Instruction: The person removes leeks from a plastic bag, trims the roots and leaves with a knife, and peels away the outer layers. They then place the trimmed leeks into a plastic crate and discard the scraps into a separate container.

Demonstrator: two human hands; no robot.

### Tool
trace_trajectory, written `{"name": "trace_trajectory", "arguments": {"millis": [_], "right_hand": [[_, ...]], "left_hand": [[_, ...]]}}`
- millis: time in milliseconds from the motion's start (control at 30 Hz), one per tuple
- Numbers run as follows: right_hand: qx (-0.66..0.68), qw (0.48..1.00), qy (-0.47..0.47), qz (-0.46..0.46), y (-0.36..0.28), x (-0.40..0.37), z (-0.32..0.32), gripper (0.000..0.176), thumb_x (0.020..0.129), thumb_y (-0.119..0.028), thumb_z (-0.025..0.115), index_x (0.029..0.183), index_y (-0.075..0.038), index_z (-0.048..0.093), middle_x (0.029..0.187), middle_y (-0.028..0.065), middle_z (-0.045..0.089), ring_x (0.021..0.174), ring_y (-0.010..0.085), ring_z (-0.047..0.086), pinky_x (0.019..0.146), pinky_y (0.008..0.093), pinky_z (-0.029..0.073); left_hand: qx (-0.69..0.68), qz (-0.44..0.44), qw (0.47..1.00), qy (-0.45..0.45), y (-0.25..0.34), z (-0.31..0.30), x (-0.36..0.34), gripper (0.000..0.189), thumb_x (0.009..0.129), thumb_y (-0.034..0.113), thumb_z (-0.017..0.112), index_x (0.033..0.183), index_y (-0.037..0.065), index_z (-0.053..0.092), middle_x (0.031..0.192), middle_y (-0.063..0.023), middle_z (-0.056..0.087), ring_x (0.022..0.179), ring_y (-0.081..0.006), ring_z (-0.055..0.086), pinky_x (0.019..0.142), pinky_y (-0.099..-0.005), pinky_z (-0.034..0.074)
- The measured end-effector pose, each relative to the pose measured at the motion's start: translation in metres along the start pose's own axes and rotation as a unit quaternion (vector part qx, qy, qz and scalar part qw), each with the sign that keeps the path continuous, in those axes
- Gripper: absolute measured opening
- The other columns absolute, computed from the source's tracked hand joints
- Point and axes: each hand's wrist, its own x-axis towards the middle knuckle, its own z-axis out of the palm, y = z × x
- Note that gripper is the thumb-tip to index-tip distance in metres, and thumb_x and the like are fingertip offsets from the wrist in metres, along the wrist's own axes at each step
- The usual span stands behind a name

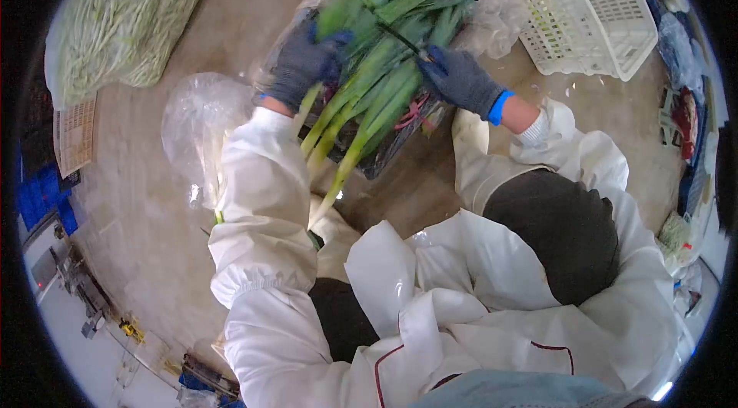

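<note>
My left hand (311, 62), in a grey and blue glove, is closed around a leek (337, 16) whose green leaf end is blurred above the fist. In my right hand (463, 81), also gloved, is a knife (398, 39) with a thin dark blade that points up and left across the leaves. Beneath both hands, several leeks (369, 100) lie heaped in a crate lined with dark plastic (384, 162), their pale stalks toward me. Pinkish-red strips (411, 112) show beside the stalks, near my right hand.
A big clear bag of long pale-green vegetables (131, 16) lies at the upper left. Clear plastic (200, 119) and pale stalks rest left of my forearm. A white slatted basket (592, 16) stands at the upper right, with crumpled plastic (496, 23) beside it. The floor (138, 200) looks wet.
</note>
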Motion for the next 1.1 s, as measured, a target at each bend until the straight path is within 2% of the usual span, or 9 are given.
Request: {"name": "trace_trajectory", "arguments": {"millis": [167, 267, 300, 433, 567, 800, 933, 967, 1100], "right_hand": [[0.200, 0.957, -0.094, 0.189, -0.002, -0.012, -0.012, 0.030, 0.099, -0.033, 0.050, 0.098, -0.004, 0.059, 0.073, 0.0137, 0.065, 0.059, 0.0241, 0.065, 0.059, 0.0384, 0.052], [0.227, 0.960, -0.033, 0.161, -0.005, -0.005, -0.014, 0.032, 0.099, -0.034, 0.050, 0.104, -0.005, 0.061, 0.071, 0.0075, 0.064, 0.059, 0.0135, 0.063, 0.057, 0.0310, 0.052], [0.254, 0.954, -0.029, 0.156, -0.007, -0.006, -0.016, 0.031, 0.099, -0.033, 0.051, 0.107, -0.005, 0.061, 0.072, 0.0076, 0.065, 0.060, 0.0134, 0.063, 0.058, 0.0306, 0.053], [0.289, 0.942, -0.055, 0.161, -0.014, -0.008, -0.026, 0.033, 0.101, -0.029, 0.050, 0.124, -0.007, 0.059, 0.078, 0.0045, 0.066, 0.064, 0.0093, 0.061, 0.060, 0.0254, 0.051], [0.261, 0.950, -0.081, 0.149, 0.004, -0.016, -0.024, 0.037, 0.101, -0.025, 0.050, 0.133, -0.008, 0.054, 0.083, 0.0044, 0.067, 0.066, 0.0077, 0.060, 0.062, 0.0243, 0.051], [0.245, 0.958, -0.083, 0.121, 0.008, -0.023, -0.020, 0.039, 0.100, -0.024, 0.051, 0.135, -0.007, 0.051, 0.086, 0.0058, 0.068, 0.069, 0.0102, 0.063, 0.065, 0.0266, 0.053], [0.284, 0.952, -0.045, 0.107, 0.007, -0.025, -0.016, 0.039, 0.098, -0.024, 0.053, 0.133, -0.007, 0.052, 0.083, 0.0066, 0.069, 0.069, 0.0128, 0.067, 0.066, 0.0296, 0.055], [0.308, 0.945, -0.036, 0.103, 0.008, -0.026, -0.014, 0.041, 0.098, -0.023, 0.053, 0.135, -0.008, 0.051, 0.084, 0.0064, 0.069, 0.069, 0.0127, 0.067, 0.066, 0.0294, 0.055], [0.304, 0.948, -0.047, 0.079, 0.004, -0.021, -0.021, 0.041, 0.098, -0.022, 0.053, 0.136, -0.007, 0.050, 0.085, 0.0065, 0.069, 0.071, 0.0121, 0.067, 0.066, 0.0291, 0.055]], "left_hand": [[0.008, 0.008, 0.999, 0.037, 0.011, -0.055, 0.023, 0.044, 0.083, 0.032, 0.074, 0.113, 0.001, 0.064, 0.079, -0.0100, 0.070, 0.063, -0.0145, 0.064, 0.063, -0.0308, 0.052], [0.126, 0.107, 0.982, 0.091, 0.004, -0.021, 0.026, 0.044, 0.084, 0.033, 0.074, 0.117, 0.006, 0.063, 0.094, -0.0144, 0.071, 0.080, -0.0235, 0.068, 0.075, -0.0355, 0.052], [0.129, 0.202, 0.960, 0.142, -0.005, -0.008, 0.029, 0.046, 0.083, 0.032, 0.072, 0.121, 0.010, 0.061, 0.105, -0.0171, 0.068, 0.096, -0.0325, 0.065, 0.086, -0.0415, 0.050], [0.285, 0.420, 0.829, 0.234, -0.012, 0.000, 0.025, 0.042, 0.083, 0.022, 0.068, 0.123, 0.011, 0.062, 0.109, -0.0142, 0.064, 0.102, -0.0368, 0.059, 0.092, -0.0410, 0.045], [0.406, 0.338, 0.849, 0.011, -0.001, 0.004, -0.029, 0.043, 0.084, 0.038, 0.067, 0.118, 0.011, 0.063, 0.091, -0.0167, 0.065, 0.086, -0.0376, 0.062, 0.078, -0.0448, 0.049], [0.384, 0.133, 0.909, -0.098, -0.026, 0.031, -0.024, 0.061, 0.085, 0.055, 0.056, 0.111, 0.000, 0.062, 0.095, -0.0218, 0.067, 0.089, -0.0384, 0.064, 0.080, -0.0464, 0.050], [0.064, 0.086, 0.993, -0.054, -0.052, -0.002, 0.018, 0.049, 0.088, 0.042, 0.063, 0.105, -0.003, 0.064, 0.096, -0.0152, 0.069, 0.084, -0.0273, 0.067, 0.077, -0.0402, 0.052], [-0.213, -0.029, 0.963, -0.160, -0.015, -0.016, 0.000, 0.035, 0.091, 0.030, 0.063, 0.105, -0.003, 0.064, 0.093, -0.0108, 0.068, 0.080, -0.0195, 0.065, 0.073, -0.0323, 0.053], [-0.302, -0.065, 0.929, -0.205, -0.020, -0.037, 0.000, 0.025, 0.093, 0.019, 0.061, 0.106, -0.002, 0.062, 0.090, -0.0097, 0.066, 0.078, -0.0174, 0.064, 0.069, -0.0279, 0.053]]}}
